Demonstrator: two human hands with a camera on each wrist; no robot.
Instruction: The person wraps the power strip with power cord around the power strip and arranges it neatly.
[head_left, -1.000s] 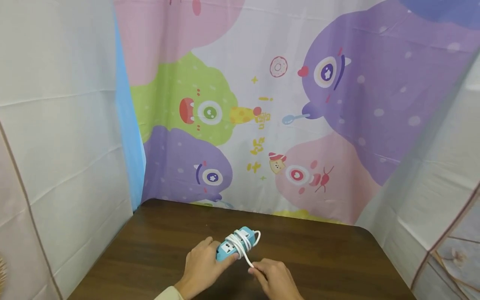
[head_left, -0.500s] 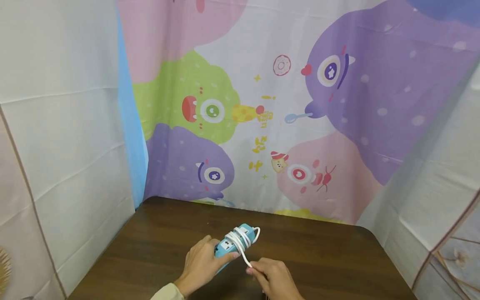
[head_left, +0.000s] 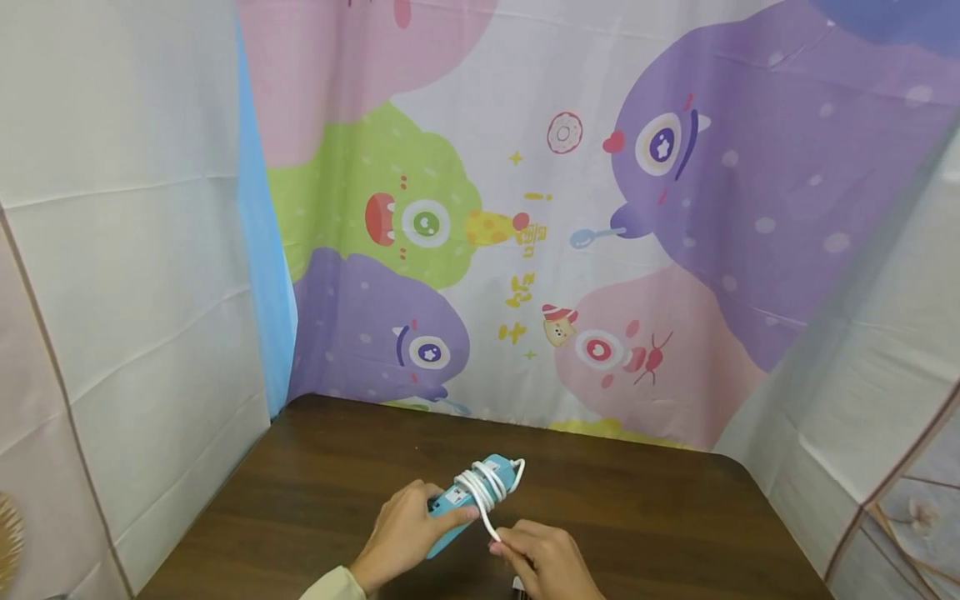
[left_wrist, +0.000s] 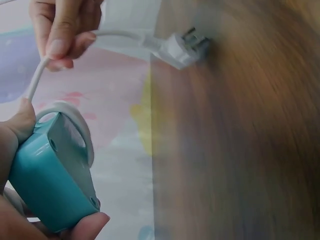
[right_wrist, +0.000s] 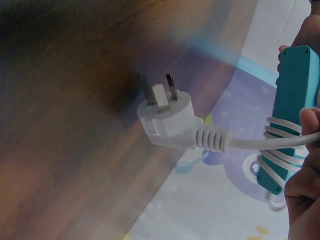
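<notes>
A teal power strip [head_left: 444, 537] slants over the table in the head view, several turns of its white cord [head_left: 484, 486] wound round its far half. My left hand [head_left: 408, 527] grips the strip's near part, thumb across the top by the sockets. With thumb and fingers my right hand [head_left: 547, 557] pinches the cord's loose end, drawn tight from the wraps. Beyond those fingers a short length of cord ends in a white three-pin plug [right_wrist: 170, 117], which hangs free in the right wrist view. The strip's teal end [left_wrist: 52, 172] sits in my left palm in the left wrist view.
Beneath both hands lies a dark brown wooden table [head_left: 637, 517]. A curtain [head_left: 510, 375] printed with cartoon monsters hangs along its back edge, and pale cloth sheets [head_left: 150, 292] flank it on both sides.
The power strip has tilted, so more of its near end shows below my left hand. My right hand has shifted slightly down, still pinching the cord, and the plug now peeks out under it.
</notes>
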